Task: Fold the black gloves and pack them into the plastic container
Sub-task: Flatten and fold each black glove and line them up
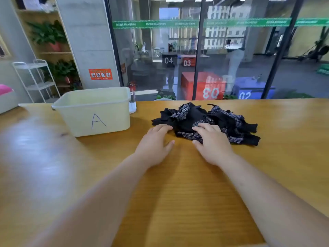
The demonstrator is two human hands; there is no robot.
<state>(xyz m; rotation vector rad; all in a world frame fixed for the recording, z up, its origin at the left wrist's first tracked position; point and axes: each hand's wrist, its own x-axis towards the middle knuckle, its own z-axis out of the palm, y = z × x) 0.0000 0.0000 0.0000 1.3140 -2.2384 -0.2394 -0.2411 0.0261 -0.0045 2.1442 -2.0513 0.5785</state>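
Note:
A loose pile of several black gloves point(201, 116) with white dotted palms lies on the wooden table point(178, 184), right of centre. My right hand point(211, 141) rests flat on the pile's near edge with straight fingers. Just left of the pile, my left hand point(154, 141) lies on the table, fingers relaxed, fingertips at the pile's left edge. The pale yellow plastic container point(96, 120), marked with a letter A, stands to the left of the gloves. What is inside it is hidden.
A small white object point(132, 106) stands behind the container's right corner. The table's far edge runs along a glass wall point(197, 50). A white wire rack point(35, 79) and shelves with potted plants stand at the back left.

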